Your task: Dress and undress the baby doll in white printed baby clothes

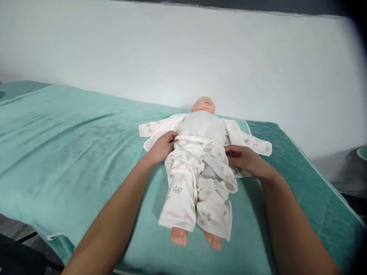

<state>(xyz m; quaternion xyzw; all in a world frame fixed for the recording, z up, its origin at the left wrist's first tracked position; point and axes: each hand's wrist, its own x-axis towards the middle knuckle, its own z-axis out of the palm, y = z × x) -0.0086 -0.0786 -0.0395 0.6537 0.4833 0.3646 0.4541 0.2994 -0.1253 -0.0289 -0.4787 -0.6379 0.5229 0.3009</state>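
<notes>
A baby doll (204, 105) lies on its back, feet toward me. Its pale cloth torso (203, 124) shows between the spread halves of a white printed top (243, 139). White printed pants (183, 187) cover its legs, bunched and folded over on the right leg as I see it; both bare feet stick out below. At the left end of the waistband, my left hand (164, 147) pinches the pants' edge. My right hand (243, 158) is at the opposite hip, its fingers curled in on the pants there; the fingertips are partly hidden.
A light green sheet (71, 145) covers the bed under the doll. Darker green quilted cloth (304, 183) shows along the right side. Behind the bed rises a white wall (172, 53). A dark object (20, 252) stands at the lower left, by the floor.
</notes>
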